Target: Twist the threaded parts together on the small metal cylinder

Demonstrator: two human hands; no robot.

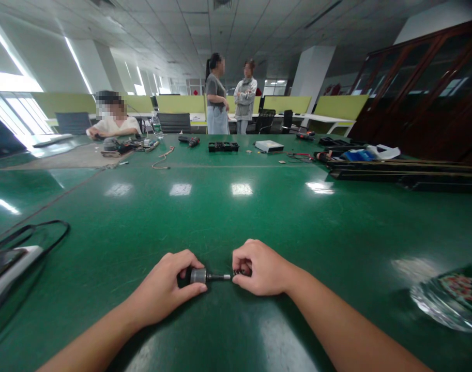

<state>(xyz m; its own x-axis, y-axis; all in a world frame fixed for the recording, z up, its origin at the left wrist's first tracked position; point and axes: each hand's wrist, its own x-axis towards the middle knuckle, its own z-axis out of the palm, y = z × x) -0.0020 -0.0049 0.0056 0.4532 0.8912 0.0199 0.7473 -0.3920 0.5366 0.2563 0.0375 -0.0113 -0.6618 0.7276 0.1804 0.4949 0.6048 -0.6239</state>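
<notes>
My left hand is closed around a grey metal cylinder, thumb and fingers on opposite sides. From its right end a thin dark shaft with a bright tip points at my other hand. My right hand pinches a small dark part with a ridged or toothed look, mostly covered by the fingers. Its left side sits at or just beside the shaft tip; I cannot tell whether they touch. Both hands are low over the green table.
A clear plastic bottle lies at the right. On the left are a white-edged device and a black cable. Across the table lie a drill, a black tray and a white box. A seated person is at the far left.
</notes>
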